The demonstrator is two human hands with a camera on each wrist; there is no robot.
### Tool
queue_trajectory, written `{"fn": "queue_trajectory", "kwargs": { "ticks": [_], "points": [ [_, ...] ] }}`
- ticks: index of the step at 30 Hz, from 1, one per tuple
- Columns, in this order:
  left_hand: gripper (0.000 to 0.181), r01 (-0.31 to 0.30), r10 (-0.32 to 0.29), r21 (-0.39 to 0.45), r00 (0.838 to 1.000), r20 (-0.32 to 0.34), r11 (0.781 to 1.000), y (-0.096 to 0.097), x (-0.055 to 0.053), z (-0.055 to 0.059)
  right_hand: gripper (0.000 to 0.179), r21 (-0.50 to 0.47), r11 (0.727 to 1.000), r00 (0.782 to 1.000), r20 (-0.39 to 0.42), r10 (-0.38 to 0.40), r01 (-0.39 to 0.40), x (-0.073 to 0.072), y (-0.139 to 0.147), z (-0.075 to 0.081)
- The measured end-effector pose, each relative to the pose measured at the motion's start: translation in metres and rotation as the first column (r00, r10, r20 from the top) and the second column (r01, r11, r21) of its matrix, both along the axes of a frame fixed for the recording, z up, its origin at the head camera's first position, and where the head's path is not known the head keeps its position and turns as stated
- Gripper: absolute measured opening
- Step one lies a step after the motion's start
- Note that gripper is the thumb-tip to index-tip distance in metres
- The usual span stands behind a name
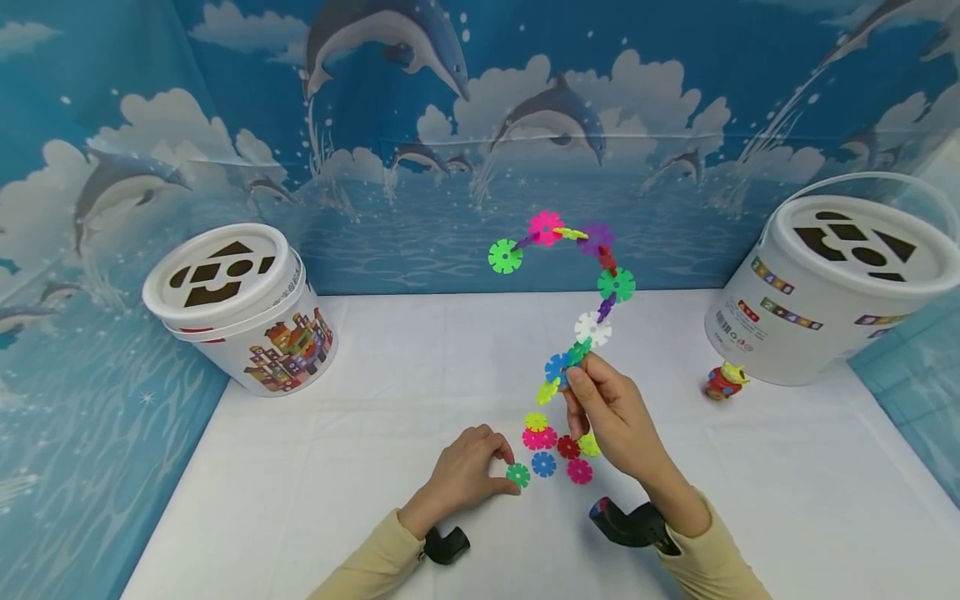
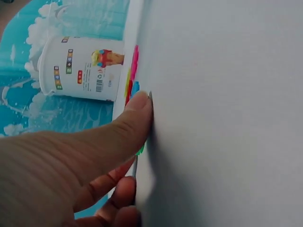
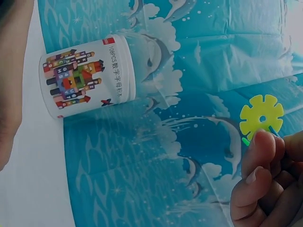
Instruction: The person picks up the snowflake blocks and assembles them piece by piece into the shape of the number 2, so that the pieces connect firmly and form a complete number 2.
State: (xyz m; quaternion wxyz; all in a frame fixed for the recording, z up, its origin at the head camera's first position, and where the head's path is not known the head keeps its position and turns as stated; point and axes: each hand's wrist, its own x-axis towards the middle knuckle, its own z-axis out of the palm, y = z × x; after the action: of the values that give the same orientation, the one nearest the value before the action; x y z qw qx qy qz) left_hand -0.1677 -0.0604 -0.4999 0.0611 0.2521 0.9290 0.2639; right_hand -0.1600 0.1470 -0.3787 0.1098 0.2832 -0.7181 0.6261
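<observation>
In the head view my right hand (image 1: 611,412) pinches a curved chain of notched plastic discs near its lower end, at a blue disc (image 1: 556,367). A yellow disc (image 3: 262,115) sticks out past the fingertips in the right wrist view. From there the chain rises through a white disc (image 1: 593,330) and a green disc (image 1: 616,285) and bends left to a light green end disc (image 1: 506,257). Low on the table, my left hand (image 1: 468,471) holds a single green disc (image 1: 518,476) by its edges between thumb and finger. In the left wrist view the hand mostly hides this disc.
Loose discs lie between the hands, among them a blue one (image 1: 543,464), a dark red one (image 1: 568,447) and a pink one (image 1: 580,472). White lidded buckets stand at the left (image 1: 292,350) and right (image 1: 802,333). A small toy figure (image 1: 725,382) is beside the right bucket.
</observation>
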Motion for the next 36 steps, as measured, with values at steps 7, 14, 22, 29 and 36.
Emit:
{"fn": "queue_trajectory", "kwargs": {
  "ticks": [7,14,22,29,36],
  "points": [
    [0.031,0.014,-0.015,0.052,1.0,0.008,0.999,-0.004,-0.005,-0.005,0.022,0.001,1.0,1.0,0.006,0.001,-0.002,-0.001,0.0,-0.003],
    [0.024,0.025,-0.032,0.109,0.997,0.068,0.994,-0.006,-0.005,-0.003,0.023,0.006,1.0,1.0,0.001,-0.001,0.001,0.0,-0.002,-0.002],
    [0.017,0.02,-0.087,0.344,0.98,0.181,0.939,-0.009,-0.007,0.006,0.022,0.006,1.0,1.0,0.012,0.009,-0.009,0.002,-0.003,-0.001],
    [0.015,-0.049,-0.086,0.538,0.971,0.222,0.841,-0.009,-0.001,0.065,0.023,-0.01,1.0,1.0,-0.004,0.029,-0.029,0.002,-0.003,0.001],
    [0.009,-0.039,-0.123,0.677,0.974,0.189,0.735,-0.014,0.008,0.12,0.023,-0.019,0.998,0.998,-0.013,0.06,-0.06,0.003,-0.003,0.003]
  ]
}}
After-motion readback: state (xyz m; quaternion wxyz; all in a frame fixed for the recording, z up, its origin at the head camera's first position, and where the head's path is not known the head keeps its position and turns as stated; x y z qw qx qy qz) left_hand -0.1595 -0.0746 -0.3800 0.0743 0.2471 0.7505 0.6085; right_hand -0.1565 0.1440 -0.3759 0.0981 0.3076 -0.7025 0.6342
